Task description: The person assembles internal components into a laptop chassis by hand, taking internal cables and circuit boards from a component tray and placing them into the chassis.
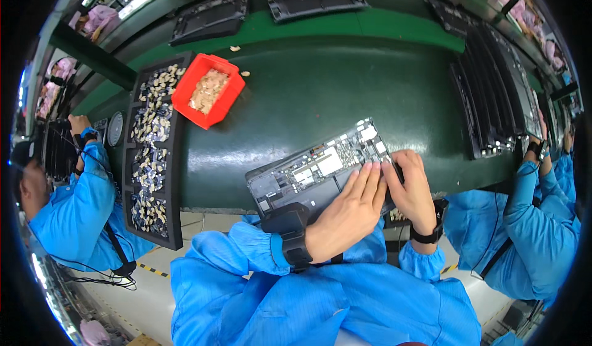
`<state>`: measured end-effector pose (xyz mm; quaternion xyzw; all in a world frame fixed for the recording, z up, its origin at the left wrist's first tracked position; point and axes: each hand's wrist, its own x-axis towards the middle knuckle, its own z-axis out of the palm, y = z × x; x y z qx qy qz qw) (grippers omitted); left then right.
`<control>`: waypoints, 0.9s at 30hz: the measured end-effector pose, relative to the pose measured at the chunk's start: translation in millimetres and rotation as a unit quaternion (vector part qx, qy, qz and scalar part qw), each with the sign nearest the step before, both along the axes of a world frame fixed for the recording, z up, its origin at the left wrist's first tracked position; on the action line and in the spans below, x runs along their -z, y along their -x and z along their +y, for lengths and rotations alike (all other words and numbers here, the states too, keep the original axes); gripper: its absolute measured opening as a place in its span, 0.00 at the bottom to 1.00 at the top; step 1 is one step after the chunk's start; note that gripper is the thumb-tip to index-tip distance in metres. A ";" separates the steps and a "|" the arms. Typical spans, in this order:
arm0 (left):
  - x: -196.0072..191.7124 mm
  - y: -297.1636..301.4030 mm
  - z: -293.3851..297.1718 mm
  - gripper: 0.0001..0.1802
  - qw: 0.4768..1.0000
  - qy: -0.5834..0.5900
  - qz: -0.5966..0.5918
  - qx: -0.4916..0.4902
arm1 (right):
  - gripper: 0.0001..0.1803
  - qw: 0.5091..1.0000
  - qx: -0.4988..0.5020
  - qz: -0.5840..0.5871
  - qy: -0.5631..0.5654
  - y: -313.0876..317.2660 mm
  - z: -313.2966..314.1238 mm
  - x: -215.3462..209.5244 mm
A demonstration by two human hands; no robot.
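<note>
Hands: While two hands work at the near side, the left hand (348, 216) lies flat, fingers pressed together, and the right hand (414, 182) bends in from the other side, thumb toward the corner; whether it pinches anything, I cannot tell.
Device under hands: one here, an opened flat black device (277, 189), lying slanted on the green bench (296, 93) close to its front edge, its right end farther away, one long circuit board (327, 161) showing.
Wristbands: two, both black, one on each wrist.
Red bin: just one red bin (233, 96), left of centre and beyond the device, pale pieces heaped inside, too many to count.
Loose pieces: two pale bits (235, 49) out on the bench, both near the bin.
Black tray: one long black tray (177, 173) down the left, four compartments, every one holding small pale-and-dark pieces.
Far strip: three more dark devices (316, 0) along the green strip, two near the middle, one to the right.
Upright row: dark panels (493, 87) packed at the right, too tight to count.
Neighbours: two nearby co-workers in blue sleeves (98, 164), one either side.
</note>
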<state>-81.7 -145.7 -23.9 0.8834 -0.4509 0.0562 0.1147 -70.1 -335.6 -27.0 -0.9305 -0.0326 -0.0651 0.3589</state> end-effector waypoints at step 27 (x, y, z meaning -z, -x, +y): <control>31.1 -11.1 133.0 0.06 0.891 0.323 -0.010 -0.318 | 0.46 0.925 0.312 -0.097 -0.195 -491.2 -388.6 -80.0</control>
